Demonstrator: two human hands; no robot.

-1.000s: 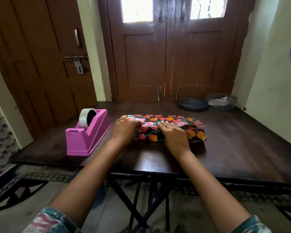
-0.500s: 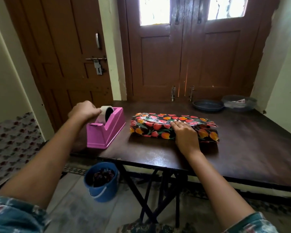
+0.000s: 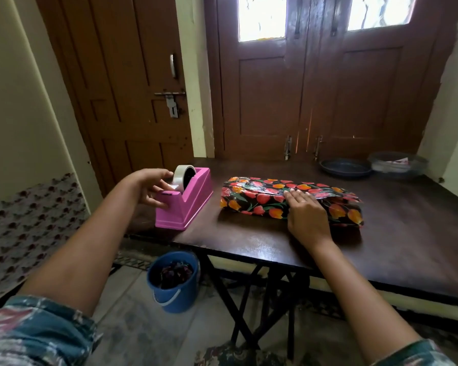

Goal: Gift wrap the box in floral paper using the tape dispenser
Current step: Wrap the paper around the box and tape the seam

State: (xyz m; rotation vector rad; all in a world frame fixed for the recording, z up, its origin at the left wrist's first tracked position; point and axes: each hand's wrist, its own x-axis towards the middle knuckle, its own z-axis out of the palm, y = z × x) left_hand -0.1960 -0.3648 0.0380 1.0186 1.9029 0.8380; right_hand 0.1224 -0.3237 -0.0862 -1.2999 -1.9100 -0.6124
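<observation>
The box (image 3: 254,199), wrapped in dark paper with red and orange tulips, lies lengthwise on the dark wooden table (image 3: 407,247). My right hand (image 3: 306,215) lies flat on the box's near right part, pressing the paper's overlap down. The pink tape dispenser (image 3: 193,204) stands at the table's left edge, left of the box and apart from it. It carries a roll of clear tape (image 3: 181,175). My left hand (image 3: 148,187) is at the dispenser's near end with fingers spread. Its thumb touches the roll and its fingertips rest against the pink side.
A dark shallow dish (image 3: 345,167) and a clear plastic bowl (image 3: 397,165) sit at the table's far right corner. A blue bucket (image 3: 173,283) stands on the floor under the table's left corner. Wooden doors close off the back, and walls stand on both sides.
My left hand left the box, swung left to the dispenser and now has its fingers down at the roll's front. My right hand stayed pressed on the box.
</observation>
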